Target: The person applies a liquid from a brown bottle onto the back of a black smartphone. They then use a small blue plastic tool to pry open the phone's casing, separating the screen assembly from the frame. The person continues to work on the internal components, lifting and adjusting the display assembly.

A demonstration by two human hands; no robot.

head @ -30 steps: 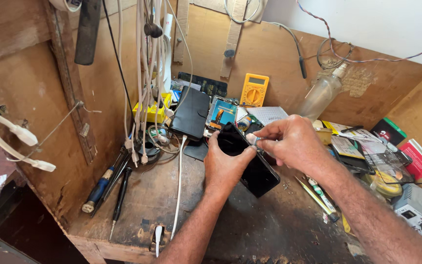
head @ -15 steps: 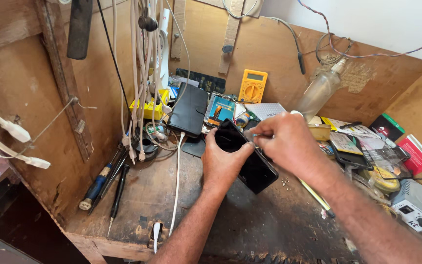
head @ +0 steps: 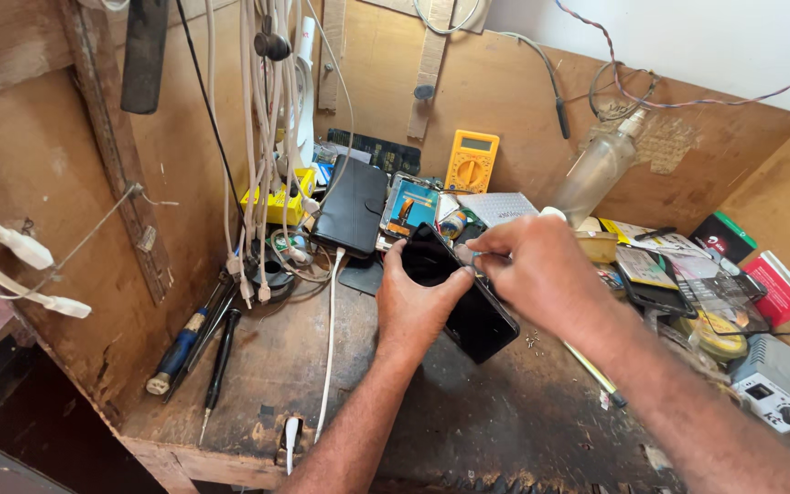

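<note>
Pinching at the upper edge of the black phone [head: 468, 306], the fingers [head: 495, 249] of our right hand [head: 541, 274] were drawn narrow around something small and metallic — too small for us to tell what it was. Our left hand [head: 418, 306] gripped the phone from below, its fingers curled over the top left corner and the thumb lying along the near side, so the phone sat tilted just above the worktop [head: 303, 366], roughly at its middle.

Just behind the phone lay a black wallet case [head: 351, 209] and an opened device with a blue inside [head: 410, 206], the two side by side. A yellow multimeter [head: 472, 161] leaned against the back wall, and a clear bottle [head: 596, 169] stood tilted to its right. A white cable [head: 329, 348] ran from the wallet case down to the near edge of the worktop.

To our left, two screwdrivers — one with a blue handle [head: 184, 340], one black [head: 219, 359] — rested beside the wooden side wall, under a bundle of hanging white cables [head: 257, 137]. To our right, well apart from the phone, sat a small grey box with a knob [head: 779, 380], a red booklet [head: 779, 288] and a heap of loose packets.
</note>
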